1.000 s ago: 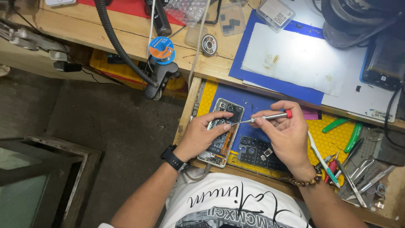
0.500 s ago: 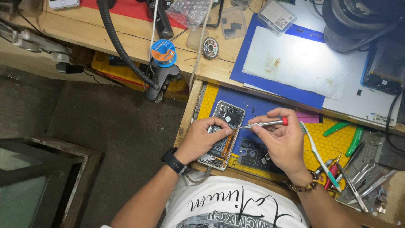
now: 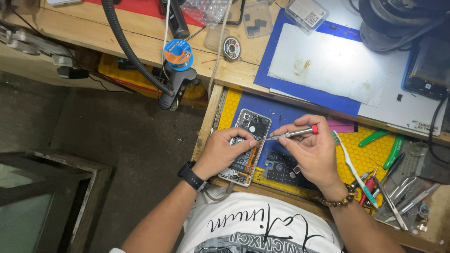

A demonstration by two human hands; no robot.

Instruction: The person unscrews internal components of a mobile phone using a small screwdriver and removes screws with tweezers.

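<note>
Right hand [image 3: 315, 152] fingers pinched round slim silver screwdriver with red cap [image 3: 294, 134], tip angled down onto opened smartphone with exposed circuit boards [image 3: 247, 145]. Left hand [image 3: 228, 151] fingers curled over phone's near half, pressing it steady on blue work mat [image 3: 290, 112]. Dark phone back panel [image 3: 281, 168] parked just beside, under right palm.

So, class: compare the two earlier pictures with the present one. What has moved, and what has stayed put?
Little has changed. The right hand keeps its grip on the slim silver screwdriver with a red cap, tip at the opened phone with its back cover off; the handle has levelled slightly. The left hand still steadies the phone. The tools alongside lie unchanged.
</note>
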